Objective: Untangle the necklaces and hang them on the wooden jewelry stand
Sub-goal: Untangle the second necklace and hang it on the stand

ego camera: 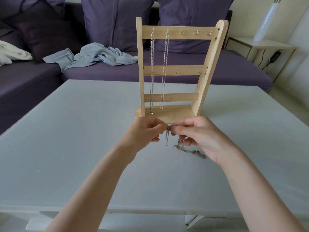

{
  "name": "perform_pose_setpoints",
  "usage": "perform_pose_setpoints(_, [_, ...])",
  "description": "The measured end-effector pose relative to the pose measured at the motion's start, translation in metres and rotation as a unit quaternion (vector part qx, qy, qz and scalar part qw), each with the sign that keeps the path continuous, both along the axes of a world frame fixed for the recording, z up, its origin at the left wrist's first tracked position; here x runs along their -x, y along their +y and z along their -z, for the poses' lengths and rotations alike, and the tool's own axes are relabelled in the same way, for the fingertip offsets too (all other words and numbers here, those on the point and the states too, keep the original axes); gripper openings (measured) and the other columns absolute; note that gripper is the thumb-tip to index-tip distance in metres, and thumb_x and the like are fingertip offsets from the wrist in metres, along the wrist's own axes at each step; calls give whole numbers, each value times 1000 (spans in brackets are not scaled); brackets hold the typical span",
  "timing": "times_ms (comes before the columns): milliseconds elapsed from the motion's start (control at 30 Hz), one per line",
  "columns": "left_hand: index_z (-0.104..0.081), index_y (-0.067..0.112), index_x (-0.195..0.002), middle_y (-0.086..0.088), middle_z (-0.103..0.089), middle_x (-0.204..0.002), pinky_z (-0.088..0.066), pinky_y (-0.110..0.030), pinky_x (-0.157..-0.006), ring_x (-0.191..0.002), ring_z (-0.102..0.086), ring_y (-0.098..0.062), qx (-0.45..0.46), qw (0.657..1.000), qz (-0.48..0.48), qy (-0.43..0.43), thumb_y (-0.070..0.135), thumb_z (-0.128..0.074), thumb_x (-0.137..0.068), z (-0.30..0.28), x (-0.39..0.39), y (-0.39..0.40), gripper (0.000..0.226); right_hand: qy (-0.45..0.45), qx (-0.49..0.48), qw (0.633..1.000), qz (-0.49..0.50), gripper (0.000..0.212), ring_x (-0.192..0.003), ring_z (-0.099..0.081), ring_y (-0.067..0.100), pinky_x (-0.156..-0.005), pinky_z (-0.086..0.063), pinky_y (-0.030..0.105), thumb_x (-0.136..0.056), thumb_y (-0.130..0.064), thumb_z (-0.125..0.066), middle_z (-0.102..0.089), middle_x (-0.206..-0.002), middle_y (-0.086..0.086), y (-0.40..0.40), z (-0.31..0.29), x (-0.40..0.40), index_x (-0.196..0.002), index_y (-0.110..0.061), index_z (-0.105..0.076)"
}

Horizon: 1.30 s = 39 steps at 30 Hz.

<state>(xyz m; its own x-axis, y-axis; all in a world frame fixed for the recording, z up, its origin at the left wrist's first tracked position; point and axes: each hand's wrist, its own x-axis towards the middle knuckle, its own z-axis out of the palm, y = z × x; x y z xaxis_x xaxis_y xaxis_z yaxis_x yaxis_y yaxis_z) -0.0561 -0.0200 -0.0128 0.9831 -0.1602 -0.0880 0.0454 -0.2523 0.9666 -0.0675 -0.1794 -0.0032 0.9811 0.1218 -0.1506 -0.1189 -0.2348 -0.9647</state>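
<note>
A wooden jewelry stand (pixel 177 69) stands upright on the pale table (pixel 83 131). Two silver necklaces hang from the two leftmost hooks of its top bar: one (pixel 152 72) at the far left, one (pixel 164 69) beside it. Just in front of the stand's base, my left hand (pixel 145 133) and my right hand (pixel 199 136) both pinch a tangled bunch of thin chains (pixel 168 131). A short end dangles between the hands. The rest of the tangle (pixel 192 150), silver and rose coloured, lies on the table under my right hand.
Three bare hooks remain on the top bar's right part (pixel 197 33). A purple sofa (pixel 167 67) with cushions, a crumpled blue cloth (pixel 100 56) and a white cloth (pixel 11 54) runs behind the table. A side table (pixel 260 46) with a white vase (pixel 267 20) stands at the right.
</note>
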Motion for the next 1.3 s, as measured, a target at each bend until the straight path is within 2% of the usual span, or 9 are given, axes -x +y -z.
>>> perform_pose_setpoints(200, [-64, 15, -78, 8, -55, -65, -50, -13, -63, -56, -53, -2, -11, 999, -8, -34, 15, -61, -87, 0, 0, -1, 10, 5, -5, 1000, 0, 8, -55, -49, 8, -52, -37, 21, -82, -10, -66, -62, -63, -4, 3, -1, 0, -74, -11, -68])
perform_pose_setpoints(400, [-63, 18, -80, 14, -60, -65, -49, -18, -64, -60, -55, -2, 13, 996, 10, -83, 7, -64, -84, -3, 2, 0, 12, 12, 1, 1000, 13, 14, -57, -49, 12, -51, -35, 21, -84, -9, -61, -60, -64, -1, 3, -2, 0, -70, -10, -64])
perform_pose_setpoints(567, [-62, 19, -83, 9, -61, -71, -43, -16, -59, -56, -52, -1, 1, 995, 35, -91, 7, -68, -82, -4, 3, -2, 13, 14, 7, 1000, 0, 12, -56, -49, 11, -51, -36, 20, -85, -9, -59, -58, -63, -1, 4, -2, 1, -74, -6, -64])
perform_pose_setpoints(767, [-58, 17, -83, 7, -59, -75, -47, -16, -62, -63, -52, -8, 47, 997, 40, -46, 4, -64, -83, -3, 2, -1, 15, 6, 2, 1000, -7, 14, -55, -48, 10, -51, -36, 20, -86, -11, -59, -58, -64, -1, 4, -4, 0, -74, -7, -65])
perform_pose_setpoints(933, [-55, 13, -82, 5, -50, -64, -48, -17, -61, -54, -46, -6, 126, 991, 37, 24, 3, -52, -90, -3, 2, -3, 13, -12, -28, 999, -17, 7, -55, -48, 8, -53, -37, 20, -85, -9, -62, -60, -68, -1, 5, -3, 0, -82, -7, -68])
perform_pose_setpoints(1033, [-54, 12, -83, 6, -50, -57, -51, -18, -62, -51, -47, -5, 88, 996, 27, 9, 3, -52, -89, -2, 2, -3, 12, -31, -28, 999, -21, 5, -51, -48, 5, -50, -39, 18, -81, -7, -69, -61, -61, -6, 3, -1, -1, -86, -8, -71])
perform_pose_setpoints(1133, [-53, 13, -85, 6, -51, -54, -51, -18, -62, -49, -47, -3, 57, 998, 33, -15, 0, -52, -88, 1, 2, -6, 13, -37, -14, 999, -3, 4, -51, -45, 7, -51, -39, 18, -77, -9, -73, -62, -64, -1, 1, -1, -2, -81, -9, -71])
perform_pose_setpoints(1300, [-52, 14, -85, 14, -53, -47, -49, -16, -59, -48, -47, -1, 32, 997, 46, -46, -1, -52, -88, 2, -1, -6, 15, -34, -13, 999, 2, 8, -60, -52, 10, -59, -43, 24, -76, -4, -73, -63, -69, 5, 1, 0, -2, -75, -10, -68])
